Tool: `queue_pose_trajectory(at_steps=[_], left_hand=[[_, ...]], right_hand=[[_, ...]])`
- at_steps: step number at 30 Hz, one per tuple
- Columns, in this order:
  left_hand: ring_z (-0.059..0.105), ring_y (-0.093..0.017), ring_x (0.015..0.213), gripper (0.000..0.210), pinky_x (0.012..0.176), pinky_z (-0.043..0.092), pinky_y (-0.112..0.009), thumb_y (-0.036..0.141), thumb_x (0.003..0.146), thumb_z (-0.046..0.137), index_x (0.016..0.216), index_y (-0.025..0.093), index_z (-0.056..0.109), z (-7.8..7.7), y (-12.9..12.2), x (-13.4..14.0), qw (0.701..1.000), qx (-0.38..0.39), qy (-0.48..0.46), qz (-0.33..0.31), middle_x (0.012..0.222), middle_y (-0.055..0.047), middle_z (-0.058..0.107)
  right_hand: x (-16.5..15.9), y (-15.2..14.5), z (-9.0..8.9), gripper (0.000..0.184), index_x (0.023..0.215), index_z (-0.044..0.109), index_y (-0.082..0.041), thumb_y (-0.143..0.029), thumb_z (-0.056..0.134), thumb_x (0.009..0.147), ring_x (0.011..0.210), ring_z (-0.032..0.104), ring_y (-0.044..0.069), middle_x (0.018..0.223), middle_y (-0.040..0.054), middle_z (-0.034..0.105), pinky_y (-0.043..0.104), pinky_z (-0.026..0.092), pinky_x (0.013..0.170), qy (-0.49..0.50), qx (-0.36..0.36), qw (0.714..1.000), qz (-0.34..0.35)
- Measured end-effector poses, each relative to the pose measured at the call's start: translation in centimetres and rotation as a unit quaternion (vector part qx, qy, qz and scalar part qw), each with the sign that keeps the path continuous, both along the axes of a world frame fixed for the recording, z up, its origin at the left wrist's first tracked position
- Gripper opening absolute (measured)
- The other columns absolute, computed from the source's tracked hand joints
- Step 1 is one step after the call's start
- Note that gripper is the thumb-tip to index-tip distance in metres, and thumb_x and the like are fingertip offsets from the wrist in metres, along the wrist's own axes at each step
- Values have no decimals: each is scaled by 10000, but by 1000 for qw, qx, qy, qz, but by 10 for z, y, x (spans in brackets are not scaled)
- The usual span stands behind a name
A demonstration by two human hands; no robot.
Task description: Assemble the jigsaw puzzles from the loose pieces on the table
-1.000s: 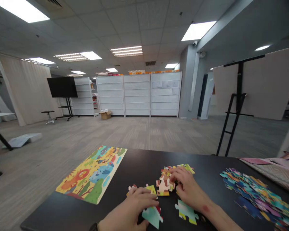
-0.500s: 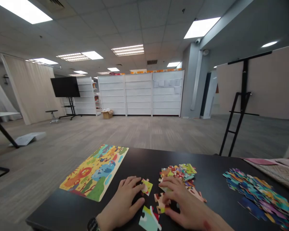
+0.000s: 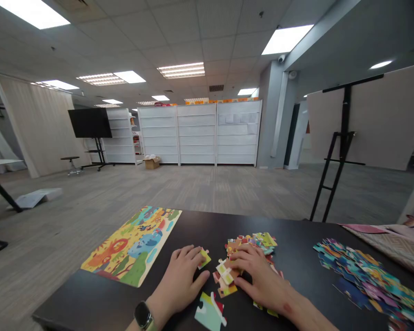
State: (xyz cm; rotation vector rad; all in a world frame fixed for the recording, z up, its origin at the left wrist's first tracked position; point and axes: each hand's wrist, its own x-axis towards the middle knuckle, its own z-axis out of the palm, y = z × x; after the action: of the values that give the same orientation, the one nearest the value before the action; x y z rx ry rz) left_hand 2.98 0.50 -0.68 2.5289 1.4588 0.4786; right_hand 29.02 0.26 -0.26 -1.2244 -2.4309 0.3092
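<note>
My left hand (image 3: 183, 276) rests on the black table with its fingers stretched out and its thumb apart. Its fingertips touch a yellow-green puzzle piece (image 3: 204, 258). My right hand (image 3: 257, 275) has its index finger and thumb at a pale yellow-and-white puzzle piece (image 3: 225, 270), which overlaps a pinkish puzzle piece (image 3: 227, 290). Just beyond and partly under that hand is a heap of mixed puzzle pieces (image 3: 267, 240). Between the hands, nearer to me, lies a light green puzzle piece (image 3: 207, 313) with a red and white part.
A picture sheet (image 3: 133, 246) with cartoon animals lies on the table (image 3: 100, 301) at the left. To the right spreads a pile of blue-teal puzzle pieces (image 3: 362, 271), beside a patterned cloth (image 3: 389, 243). White shelves (image 3: 196, 133) and an easel-like stand (image 3: 345, 124) are beyond.
The pale yellow-and-white piece now shows at my right fingertips, over the pinkish piece. My left hand stays beside the yellow-green piece. The whole view has shifted slightly.
</note>
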Motion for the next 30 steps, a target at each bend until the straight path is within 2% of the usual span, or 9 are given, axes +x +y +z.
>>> queue_pose_trajectory(at_steps=[2,4,6,8,16,20,23,27,30], left_hand=[[379,-311,1388,332,1133,270,-499,380,955,550,1263,266,601,-1,-2,2,1000,-2,-4,2,1511,-65,477],[363,-318,1399,432,1138,278,-508,404,914,618,1331,310,559,0,-8,6,999,-21,-10,-29,1541,-51,433],[354,-346,1398,602,1140,268,-551,457,847,710,1405,390,494,2,-15,12,996,-56,-6,-75,1549,-27,417],[346,-371,1395,701,1144,238,-594,484,801,761,1432,441,459,4,-21,15,992,-81,2,-96,1549,-20,413],[354,-351,1370,552,1107,295,-535,428,858,710,1377,455,525,3,-5,-16,996,-45,9,-74,1518,-10,441],[344,-332,1383,547,1110,293,-512,464,920,634,1437,468,453,-1,3,-29,998,-29,15,-58,1523,-11,436],[341,-327,1390,542,1108,292,-517,448,946,592,1461,462,422,-5,5,-30,999,-20,23,-36,1532,-18,428],[331,-337,1403,562,1102,293,-522,426,933,598,1468,427,425,-11,7,-25,999,-6,32,-19,1544,-42,413],[394,-332,1351,532,1073,324,-504,405,914,626,1426,402,485,-10,9,-19,1000,17,21,-7,1484,-51,480]], right_hand=[[-3,-2,1,325,1159,704,-296,-344,706,838,1236,542,310,1215,59,710,550,343,1114,9,-31,999,0],[-1,-1,-2,481,1255,661,-268,-364,750,792,1268,524,322,1298,92,668,548,339,1128,21,-41,999,-6],[5,1,-5,572,1336,607,-248,-313,730,781,1343,463,328,1399,110,599,554,300,1160,30,-18,999,-4],[13,3,-6,546,1323,616,-261,-247,679,781,1408,386,328,1470,95,539,565,263,1177,28,16,999,4],[14,-4,4,380,1080,755,-311,-192,643,737,1438,318,354,1537,22,466,606,257,1157,-20,-2,1000,11],[17,2,0,563,1266,662,-305,-126,574,740,1441,312,325,1539,44,453,578,245,1174,-12,17,1000,22],[24,13,0,560,1251,643,-218,-50,455,751,1332,451,286,1403,104,572,501,335,1125,6,45,997,-65],[34,21,10,365,848,648,-202,-20,338,786,930,640,208,920,59,714,330,464,846,-5,12,980,-197],[45,21,19,297,692,570,-219,-41,353,790,663,606,169,670,0,656,273,392,629,-22,-15,977,-210]])
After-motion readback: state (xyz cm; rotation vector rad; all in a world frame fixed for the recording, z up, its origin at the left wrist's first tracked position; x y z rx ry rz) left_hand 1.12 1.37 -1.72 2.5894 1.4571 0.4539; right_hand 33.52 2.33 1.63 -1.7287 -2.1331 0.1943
